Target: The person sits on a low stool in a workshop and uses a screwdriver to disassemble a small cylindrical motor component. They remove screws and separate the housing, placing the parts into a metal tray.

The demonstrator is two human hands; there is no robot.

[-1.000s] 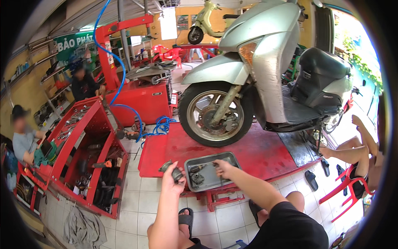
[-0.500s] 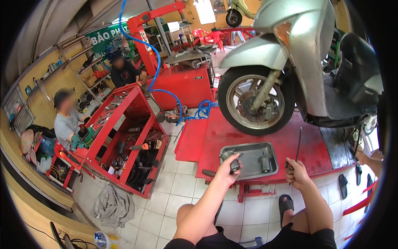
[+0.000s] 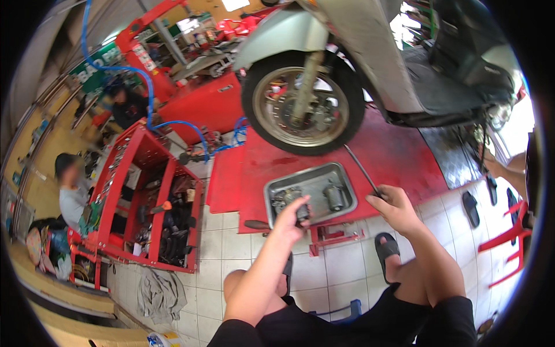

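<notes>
Right hand (image 3: 396,209) clenched long rod (image 3: 361,169), axis slanting up-left toward scooter wheel (image 3: 303,103). Left hand (image 3: 292,217) grasped dark part (image 3: 302,213) at metal tray (image 3: 341,174) edge.

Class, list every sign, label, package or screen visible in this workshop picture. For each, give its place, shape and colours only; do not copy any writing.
Sign: upper left wall, behind the blue hose; green rectangular board with white lettering, partly hidden.
Package: bottom edge, on the floor left of the person's knee; small, white, blue and yellow, cut off by the frame.
No screens can be seen.
</notes>
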